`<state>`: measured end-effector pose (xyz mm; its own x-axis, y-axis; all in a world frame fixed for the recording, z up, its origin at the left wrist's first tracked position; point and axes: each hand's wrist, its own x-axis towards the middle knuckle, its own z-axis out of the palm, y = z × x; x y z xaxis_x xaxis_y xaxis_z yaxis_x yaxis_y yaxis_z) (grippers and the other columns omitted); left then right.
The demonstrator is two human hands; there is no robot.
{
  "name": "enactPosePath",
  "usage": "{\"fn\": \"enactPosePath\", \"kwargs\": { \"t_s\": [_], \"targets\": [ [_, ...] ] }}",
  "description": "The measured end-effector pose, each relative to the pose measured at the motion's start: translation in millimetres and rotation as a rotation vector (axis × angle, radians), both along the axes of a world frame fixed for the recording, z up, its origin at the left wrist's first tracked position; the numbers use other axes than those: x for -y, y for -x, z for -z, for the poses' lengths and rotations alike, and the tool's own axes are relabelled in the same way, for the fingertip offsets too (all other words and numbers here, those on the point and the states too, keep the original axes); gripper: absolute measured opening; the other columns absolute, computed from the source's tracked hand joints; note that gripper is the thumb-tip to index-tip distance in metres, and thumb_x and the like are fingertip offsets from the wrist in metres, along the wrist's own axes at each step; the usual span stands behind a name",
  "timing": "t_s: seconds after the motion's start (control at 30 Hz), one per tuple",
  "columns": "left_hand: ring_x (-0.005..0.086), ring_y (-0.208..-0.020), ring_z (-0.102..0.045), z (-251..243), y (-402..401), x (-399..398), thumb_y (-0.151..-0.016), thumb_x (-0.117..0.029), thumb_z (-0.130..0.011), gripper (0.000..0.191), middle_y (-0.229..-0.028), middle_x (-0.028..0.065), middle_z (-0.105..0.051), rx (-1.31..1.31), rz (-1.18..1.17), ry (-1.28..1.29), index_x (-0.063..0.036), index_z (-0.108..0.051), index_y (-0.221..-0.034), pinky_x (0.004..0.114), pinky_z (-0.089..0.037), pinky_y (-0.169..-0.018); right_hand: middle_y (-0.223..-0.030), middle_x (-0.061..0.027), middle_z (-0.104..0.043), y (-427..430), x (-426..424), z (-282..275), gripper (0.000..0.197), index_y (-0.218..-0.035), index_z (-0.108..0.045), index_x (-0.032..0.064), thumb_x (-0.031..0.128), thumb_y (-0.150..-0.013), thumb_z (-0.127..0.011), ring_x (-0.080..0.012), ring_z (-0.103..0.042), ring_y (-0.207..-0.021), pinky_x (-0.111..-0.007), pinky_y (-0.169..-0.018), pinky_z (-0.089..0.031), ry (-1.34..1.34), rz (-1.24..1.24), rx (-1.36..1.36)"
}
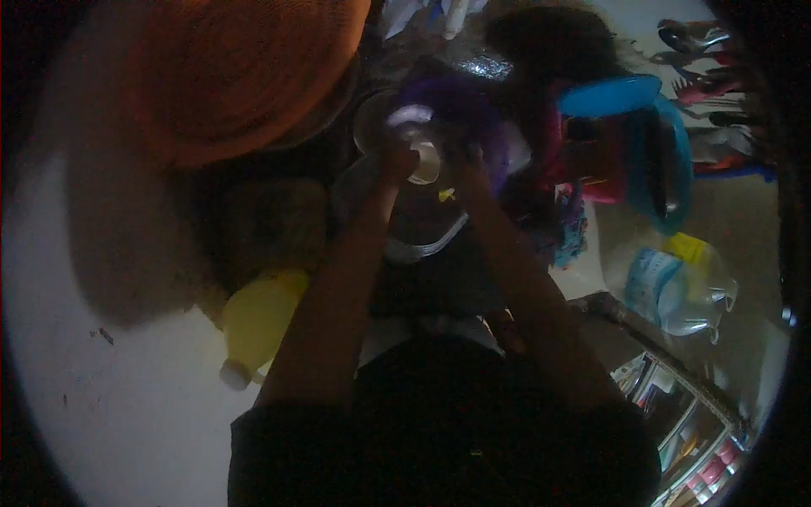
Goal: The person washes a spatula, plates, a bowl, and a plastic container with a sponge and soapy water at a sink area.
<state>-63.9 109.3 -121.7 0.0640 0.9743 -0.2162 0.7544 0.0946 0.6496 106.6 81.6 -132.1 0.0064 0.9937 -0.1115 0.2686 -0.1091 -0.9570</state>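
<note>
The scene is dark and the hands are blurred. My left hand (pixel 399 160) grips a pale, round, cup-like vessel (pixel 428 166) by its left side. My right hand (pixel 467 158) reaches in close to the right of it, over a purple basin (pixel 499 142); its fingers are lost in shadow, so I cannot tell whether it holds anything. Below the hands, between my forearms, shows the shiny curved rim of a metal vessel (pixel 418 248). A small yellow scrap (pixel 447 194) lies between my wrists.
A large orange-brown round basin (pixel 253 76) fills the upper left. A yellow plastic bottle (pixel 263 317) lies by my left forearm. To the right are blue (pixel 608 95) and pink (pixel 602 192) plastic containers, hanging utensils (pixel 716 89), a clear plastic bottle (pixel 690 304) and a shelf rack (pixel 684 383).
</note>
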Motion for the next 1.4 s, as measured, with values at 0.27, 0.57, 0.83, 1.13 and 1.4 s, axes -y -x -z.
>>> {"fn": "enactPosePath", "kwargs": {
  "t_s": [0.27, 0.57, 0.83, 1.13, 1.4],
  "targets": [
    [0.0333, -0.107, -0.055, -2, 38, 44, -0.078, -0.02, -0.06, 0.042, -0.113, 0.0173, -0.059, 0.057, -0.017, 0.007, -0.0066, -0.055, -0.118, 0.043, -0.044, -0.091, -0.126, -0.0122, -0.053, 56, 22, -3, 0.039, -0.128, -0.048, 0.0078, 0.025, -0.093, -0.046, -0.0307, -0.054, -0.111, -0.038, -0.099, -0.039, 0.047, -0.588, 0.41],
    [0.0318, -0.111, -0.054, -76, 47, 72, -0.076, -0.026, -0.063, 0.044, -0.12, 0.0149, -0.056, -0.121, 0.013, 0.157, -0.008, -0.057, -0.115, 0.042, -0.043, -0.094, -0.125, -0.0123, -0.053, 20, -9, -2, 0.04, -0.128, -0.048, 0.006, 0.023, -0.092, -0.047, -0.0288, -0.053, -0.112, -0.038, -0.1, -0.038, 0.199, -0.475, 0.265],
    [0.0296, -0.095, -0.06, -39, 36, 74, -0.068, -0.034, -0.067, 0.036, -0.102, 0.0145, -0.062, -0.089, -0.091, 0.001, -0.0114, -0.066, -0.097, 0.043, -0.047, -0.082, -0.124, -0.0136, -0.053, -13, -32, 1, 0.041, -0.127, -0.048, 0.005, 0.022, -0.09, -0.05, -0.03, -0.052, -0.113, -0.039, -0.1, -0.038, 0.296, -0.311, 0.132],
    [0.0342, -0.1, -0.057, 15, -2, 74, -0.077, -0.027, -0.059, 0.035, -0.103, 0.0198, -0.06, 0.265, -0.337, 0.258, -0.0073, -0.06, -0.105, 0.045, -0.045, -0.084, -0.123, -0.0151, -0.052, 13, -55, 35, 0.042, -0.126, -0.048, 0.0039, 0.021, -0.087, -0.052, -0.0314, -0.051, -0.114, -0.04, -0.1, -0.038, 0.316, -0.379, 0.068],
    [0.0308, -0.104, -0.055, 42, 4, 68, -0.077, -0.033, -0.062, 0.047, -0.112, 0.0163, -0.056, 0.417, -0.253, 0.298, -0.0074, -0.053, -0.116, 0.043, -0.048, -0.083, -0.122, -0.0165, -0.052, 11, -41, 34, 0.043, -0.124, -0.048, 0.0029, 0.019, -0.085, -0.055, -0.0326, -0.05, -0.114, -0.041, -0.1, -0.037, 0.356, -0.34, 0.034]
  ]
}}
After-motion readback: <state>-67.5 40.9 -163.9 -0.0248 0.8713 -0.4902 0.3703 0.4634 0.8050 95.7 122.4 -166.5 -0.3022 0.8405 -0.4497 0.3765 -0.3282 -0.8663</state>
